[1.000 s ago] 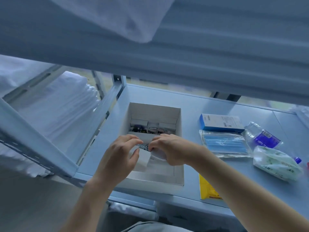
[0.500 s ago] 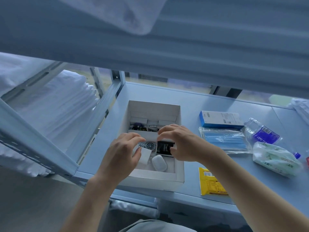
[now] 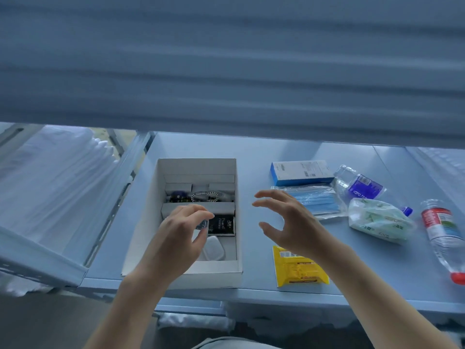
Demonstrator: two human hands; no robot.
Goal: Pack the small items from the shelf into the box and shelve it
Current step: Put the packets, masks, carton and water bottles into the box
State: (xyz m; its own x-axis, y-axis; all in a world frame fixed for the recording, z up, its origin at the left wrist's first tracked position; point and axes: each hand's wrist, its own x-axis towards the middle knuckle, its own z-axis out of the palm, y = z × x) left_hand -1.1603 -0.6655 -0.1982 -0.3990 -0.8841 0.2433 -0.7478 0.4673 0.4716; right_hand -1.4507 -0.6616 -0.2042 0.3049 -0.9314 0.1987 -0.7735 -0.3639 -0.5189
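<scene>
White box [image 3: 153, 222], two bottles [image 3: 362, 186]

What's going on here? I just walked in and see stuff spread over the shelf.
A person is packing small items into a white box on the blue shelf. The left hand is inside the box over a watch; the right hand hovers open beside it, holding nothing. A yellow packet, face masks, a blue carton and bottles are not yet packed.

Bare forearms, no sleeves; light grey garment [image 3: 226, 343] below.
</scene>
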